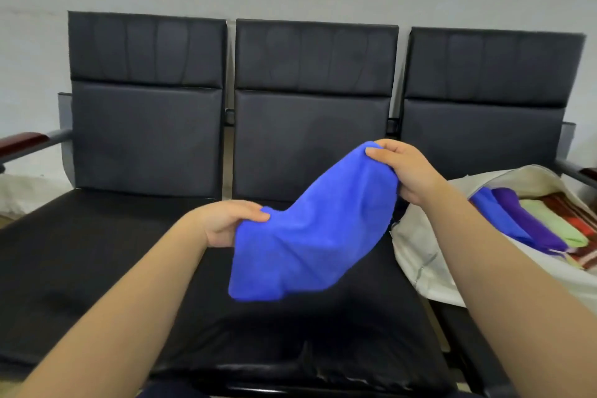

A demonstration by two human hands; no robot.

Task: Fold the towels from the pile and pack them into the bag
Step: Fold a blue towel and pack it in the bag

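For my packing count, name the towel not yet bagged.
The blue towel, held over the seat by left hand and right hand; the other towels lie inside the bag.

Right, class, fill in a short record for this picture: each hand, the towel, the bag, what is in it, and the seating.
left hand: pinches the blue towel at its left edge
right hand: grips the towel's upper end, held higher
towel state: off the seat, hanging loosely between the hands
bag: off-white, open, on the right seat
in the bag: folded towels, blue, purple, light green, red striped
seating: black three-seat bench
pile: not in view
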